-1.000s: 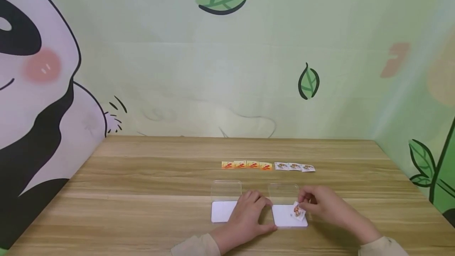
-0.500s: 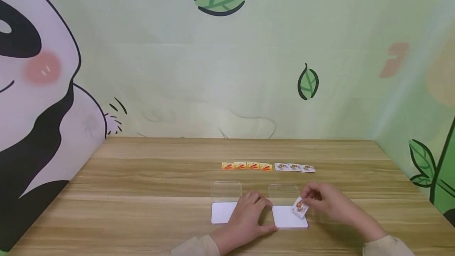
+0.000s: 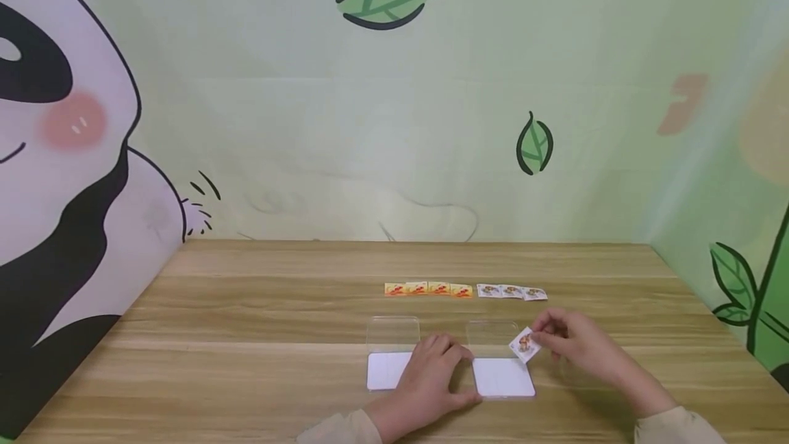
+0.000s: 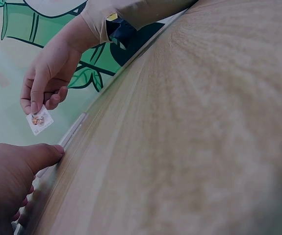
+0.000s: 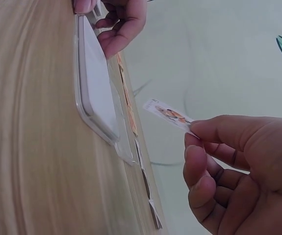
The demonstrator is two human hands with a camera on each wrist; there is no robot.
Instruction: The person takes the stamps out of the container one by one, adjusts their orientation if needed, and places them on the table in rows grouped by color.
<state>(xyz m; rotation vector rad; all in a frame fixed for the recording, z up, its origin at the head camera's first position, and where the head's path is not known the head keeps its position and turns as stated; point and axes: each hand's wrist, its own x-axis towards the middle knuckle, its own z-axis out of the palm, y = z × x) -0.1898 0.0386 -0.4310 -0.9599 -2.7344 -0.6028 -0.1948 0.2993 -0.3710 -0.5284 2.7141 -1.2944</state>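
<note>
Between thumb and index finger, my right hand [image 3: 582,344] pinches a small white stamp [image 3: 525,344] with an orange picture. The stamp is tilted, held above the upper right corner of the right-hand clear plastic case [image 3: 504,377], which has a white inside and its lid [image 3: 492,336] folded back. My left hand [image 3: 428,379] holds that case at its left end, thumb at the near corner and fingers at the far one. Partly covered by the left hand is a second such case [image 3: 387,370]. In the right wrist view the stamp [image 5: 169,114] shows edge-on above the case [image 5: 95,78].
Behind the cases, several yellow-orange stamps [image 3: 428,288] lie in a row, with 3 white ones [image 3: 511,291] to their right. The wooden table [image 3: 216,334] ends at a printed cloth backdrop [image 3: 277,88] with a panda [image 3: 61,156] at left.
My right hand has lifted the stamp off the white inside of the right-hand case, moving it up and away toward the lid. The left hand has stayed in place.
</note>
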